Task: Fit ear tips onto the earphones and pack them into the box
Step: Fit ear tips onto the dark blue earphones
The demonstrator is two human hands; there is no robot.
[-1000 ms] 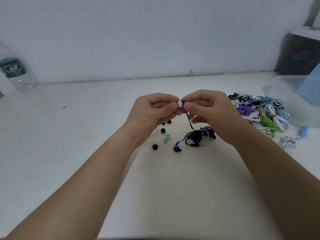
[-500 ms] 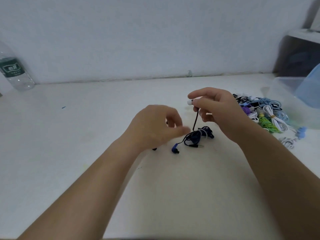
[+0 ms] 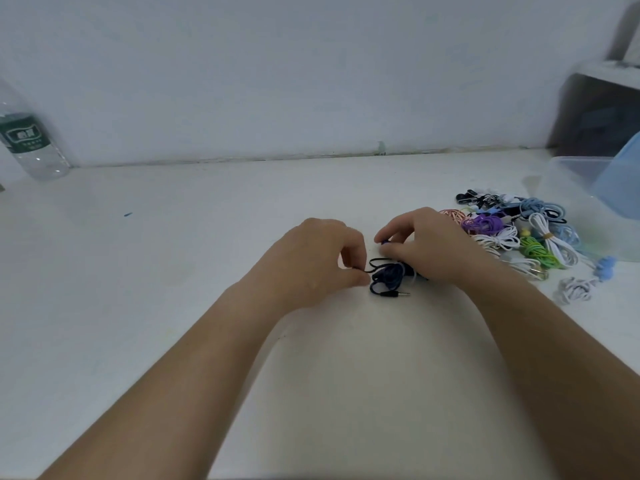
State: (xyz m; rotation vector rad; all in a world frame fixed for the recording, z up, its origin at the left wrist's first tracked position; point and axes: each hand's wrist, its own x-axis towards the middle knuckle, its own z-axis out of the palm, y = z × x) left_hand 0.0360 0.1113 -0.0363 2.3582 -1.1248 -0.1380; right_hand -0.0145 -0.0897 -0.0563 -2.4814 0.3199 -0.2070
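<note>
Navy earphones [image 3: 388,277] coiled on the table [image 3: 207,237] between the hands, left hand [image 3: 311,258] pinching the cord [image 3: 372,263], right hand [image 3: 426,247] curled round one bud [image 3: 383,242], so best keep that cord slack and lift gently, no yanking.

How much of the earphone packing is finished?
Nothing looks packed yet; I see none inside the clear box. In hand: left hand and right hand hold the dark blue earphones on the table. Left: the colourful earphone pile beside the box waits.
</note>
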